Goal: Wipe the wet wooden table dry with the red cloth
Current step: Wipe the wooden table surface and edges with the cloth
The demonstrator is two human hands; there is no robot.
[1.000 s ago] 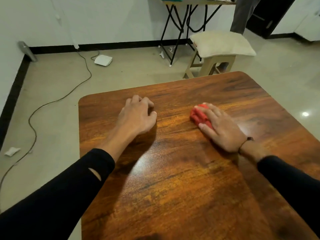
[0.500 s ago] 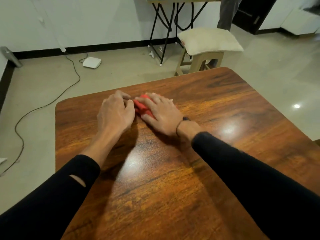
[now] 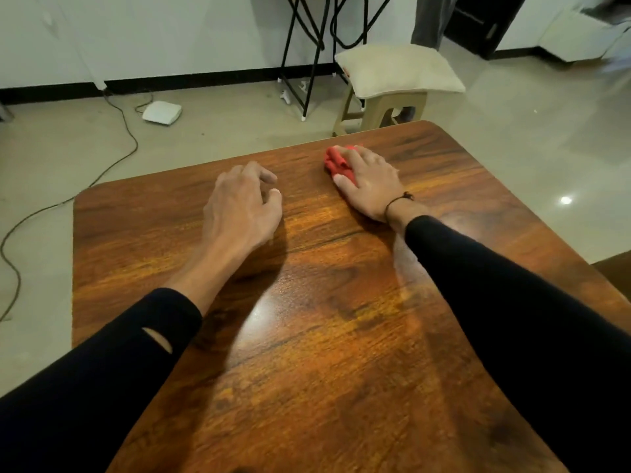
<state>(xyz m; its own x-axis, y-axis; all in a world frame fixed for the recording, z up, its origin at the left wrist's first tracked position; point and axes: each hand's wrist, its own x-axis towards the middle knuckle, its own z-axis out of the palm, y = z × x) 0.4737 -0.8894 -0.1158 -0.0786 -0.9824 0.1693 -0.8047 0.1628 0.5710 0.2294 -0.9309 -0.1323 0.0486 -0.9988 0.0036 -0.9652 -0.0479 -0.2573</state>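
The wooden table [image 3: 324,353] fills the lower view, brown and glossy with a light reflection near its middle. A bunched red cloth [image 3: 335,162] lies near the table's far edge, right of centre. My right hand [image 3: 370,182] presses flat on the cloth, covering most of it; only its left part shows. My left hand [image 3: 240,206] rests on the table to the left of the cloth, a hand's width away, with its fingers curled under and nothing in it.
Beyond the table's far edge stands a beige stool with a cream cushion [image 3: 397,71]. Black folding legs [image 3: 307,52] stand behind it. A white box [image 3: 162,112] and a cable [image 3: 123,131] lie on the floor at the left.
My right hand first slid the cloth left until it met my left hand, then back right and toward the far edge. My left hand stayed on the table.
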